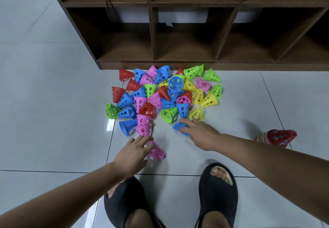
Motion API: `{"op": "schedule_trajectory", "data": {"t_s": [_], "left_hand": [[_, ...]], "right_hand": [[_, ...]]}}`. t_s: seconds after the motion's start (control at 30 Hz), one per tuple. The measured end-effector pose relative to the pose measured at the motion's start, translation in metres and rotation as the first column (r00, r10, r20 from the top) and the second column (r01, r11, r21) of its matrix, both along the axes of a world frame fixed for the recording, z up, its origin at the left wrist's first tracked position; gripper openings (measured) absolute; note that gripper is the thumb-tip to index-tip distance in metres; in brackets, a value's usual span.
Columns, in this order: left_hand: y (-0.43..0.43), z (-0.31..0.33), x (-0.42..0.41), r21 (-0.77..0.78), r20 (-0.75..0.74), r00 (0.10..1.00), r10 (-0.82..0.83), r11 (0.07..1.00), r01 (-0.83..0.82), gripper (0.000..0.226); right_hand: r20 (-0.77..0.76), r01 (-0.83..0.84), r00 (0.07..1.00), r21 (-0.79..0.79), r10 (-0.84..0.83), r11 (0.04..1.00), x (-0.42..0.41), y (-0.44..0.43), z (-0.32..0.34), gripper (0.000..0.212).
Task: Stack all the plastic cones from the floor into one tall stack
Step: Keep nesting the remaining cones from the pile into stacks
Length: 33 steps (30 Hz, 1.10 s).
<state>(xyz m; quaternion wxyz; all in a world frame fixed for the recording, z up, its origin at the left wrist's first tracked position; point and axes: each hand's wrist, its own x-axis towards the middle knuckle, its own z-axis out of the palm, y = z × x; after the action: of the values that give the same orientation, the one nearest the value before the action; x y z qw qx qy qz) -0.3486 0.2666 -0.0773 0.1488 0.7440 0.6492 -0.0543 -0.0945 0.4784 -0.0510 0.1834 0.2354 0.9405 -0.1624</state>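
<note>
Under the fingers point(146, 141) of the left hand point(133, 154) lies a pink cone point(157, 153), its wall dotted with oval holes. The fingers point(183, 121) of the right hand point(201, 135) cover a blue cone point(178, 126). Beyond both sets of fingers spreads the heap of cones point(165, 94): red, blue, pink, bright green and yellow, all pierced with oval holes. Well right of the right fingers, the stack point(281, 137) has a red top cone with blue showing through its holes, and multicoloured striped rims below. The floor point(44, 85) is pale grey glossy tile with dark grout lines. The shelf point(153, 35) past the heap is dark brown wood. The slippers point(219, 195) are black.
</note>
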Motion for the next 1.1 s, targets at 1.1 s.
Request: {"op": "schedule_trajectory", "data": {"t_s": [1.1], "left_hand": [[0.063, 0.068, 0.065, -0.083, 0.863, 0.335, 0.379, 0.759, -0.646, 0.043]], "right_hand": [[0.067, 0.571, 0.319, -0.81, -0.946, 0.135, 0.004, -0.013, -0.006, 0.013]]}}
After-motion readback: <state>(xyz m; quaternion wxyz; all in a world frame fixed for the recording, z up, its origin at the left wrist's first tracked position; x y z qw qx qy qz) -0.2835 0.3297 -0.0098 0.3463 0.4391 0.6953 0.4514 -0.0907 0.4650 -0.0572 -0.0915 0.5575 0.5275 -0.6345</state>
